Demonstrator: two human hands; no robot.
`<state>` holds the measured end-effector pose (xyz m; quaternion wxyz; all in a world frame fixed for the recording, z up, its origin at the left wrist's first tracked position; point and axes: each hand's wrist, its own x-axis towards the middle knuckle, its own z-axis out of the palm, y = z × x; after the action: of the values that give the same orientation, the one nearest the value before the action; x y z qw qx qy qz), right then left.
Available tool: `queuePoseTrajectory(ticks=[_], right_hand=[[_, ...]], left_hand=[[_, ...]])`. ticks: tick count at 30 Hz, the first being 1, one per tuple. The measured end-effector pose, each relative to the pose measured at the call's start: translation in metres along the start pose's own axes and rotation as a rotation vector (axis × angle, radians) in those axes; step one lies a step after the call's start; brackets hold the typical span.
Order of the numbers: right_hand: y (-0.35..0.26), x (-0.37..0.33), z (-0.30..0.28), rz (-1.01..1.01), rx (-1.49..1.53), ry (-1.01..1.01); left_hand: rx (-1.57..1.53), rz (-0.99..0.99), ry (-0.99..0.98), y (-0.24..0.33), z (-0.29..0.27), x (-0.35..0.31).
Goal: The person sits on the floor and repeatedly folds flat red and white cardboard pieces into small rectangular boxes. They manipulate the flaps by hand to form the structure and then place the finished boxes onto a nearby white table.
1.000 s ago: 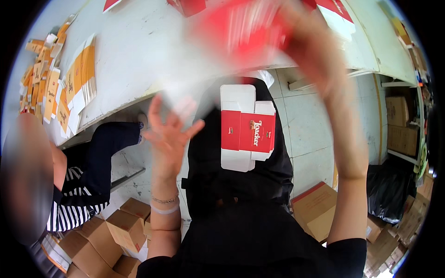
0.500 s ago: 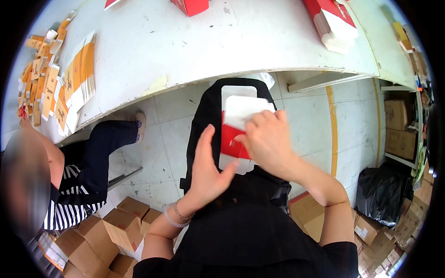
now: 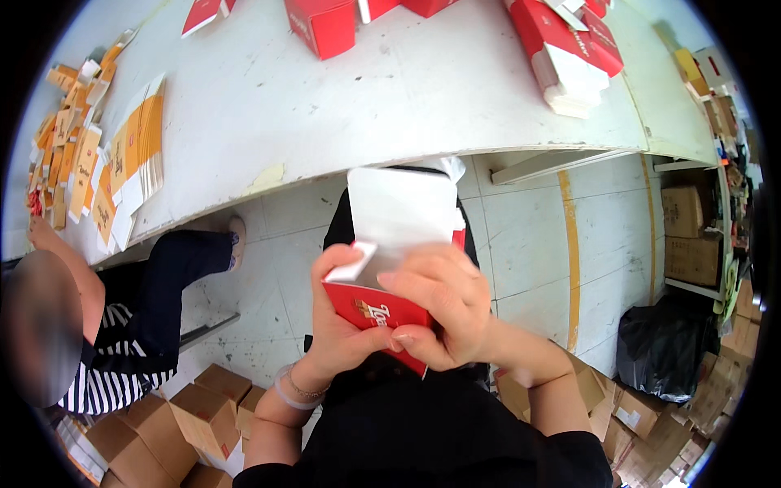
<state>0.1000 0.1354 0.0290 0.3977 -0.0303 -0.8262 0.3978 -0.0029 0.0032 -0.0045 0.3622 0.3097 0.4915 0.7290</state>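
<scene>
Above my lap is a red and white paper box (image 3: 348,302), its mouth tilted away from me and its large white lid flap (image 3: 403,203) standing up at the far side. My left hand (image 3: 333,321) wraps round the left side, thumb on the red front panel and fingers by a small white side flap (image 3: 355,262). Over the right side of the mouth, my right hand (image 3: 447,309) grips the box with its thumb on the front; its fingertips are partly blurred. The inside is mostly hidden by my fingers.
On the pale worktable (image 3: 244,106) ahead stand red boxes (image 3: 329,32) and a stack of flat red cartons (image 3: 561,49). Orange cartons (image 3: 138,146) lie left, near a seated person (image 3: 130,342). Brown cardboard boxes (image 3: 207,411) and a black bag (image 3: 663,350) are on the floor.
The box has been squared up from a flatter shape and its mouth stands open. My left hand, spread beside it before, has closed on it. The view has shifted, showing more of the table.
</scene>
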Motion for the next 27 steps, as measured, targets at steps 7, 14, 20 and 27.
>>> queuePoseTrajectory(ticks=[7,14,20,27], right_hand=[[0.014,0.011,-0.001,0.094,-0.087,0.336],[0.012,0.018,-0.036,0.899,0.591,-0.357],[0.016,0.002,-0.032,0.479,0.312,-0.29],[0.006,0.001,-0.025,0.426,0.25,-0.383]], left_hand=[[0.086,-0.08,-0.113,0.002,-0.011,0.004],[0.579,0.043,-0.071,0.006,-0.021,0.014],[0.601,-0.051,-0.059,0.009,-0.006,0.011],[0.561,-0.163,-0.002,0.009,-0.004,0.012]])
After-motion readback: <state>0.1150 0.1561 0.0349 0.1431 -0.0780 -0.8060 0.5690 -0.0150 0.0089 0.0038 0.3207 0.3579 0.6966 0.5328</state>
